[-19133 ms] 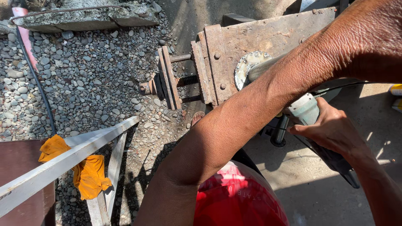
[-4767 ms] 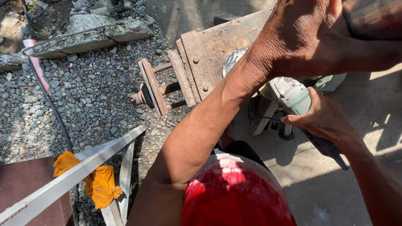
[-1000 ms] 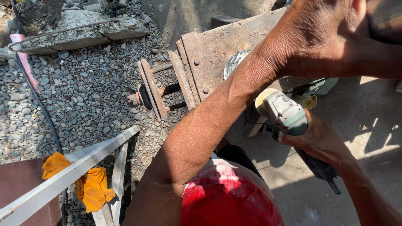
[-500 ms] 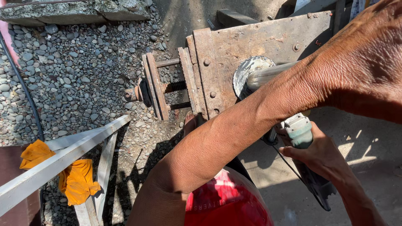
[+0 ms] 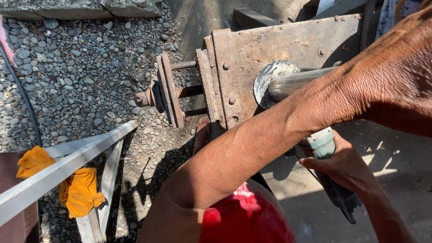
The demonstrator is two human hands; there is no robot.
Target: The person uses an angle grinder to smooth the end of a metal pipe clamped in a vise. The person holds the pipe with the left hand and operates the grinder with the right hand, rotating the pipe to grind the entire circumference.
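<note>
Head view, right hand (image 5: 344, 166) grips grinder (image 5: 321, 146)

Grey gravel ground (image 5: 81, 67); orange cloth (image 5: 78, 191) draped on white metal frame (image 5: 67, 162); black cable (image 5: 22, 96); concrete slab (image 5: 67, 6).

One angle grinder (image 5: 326, 153), one rusty vise (image 5: 211, 85), one metal pipe (image 5: 297, 83), one orange cloth (image 5: 72, 184), two hands: right hand (image 5: 346, 164), left hand (image 5: 396, 76).
</note>
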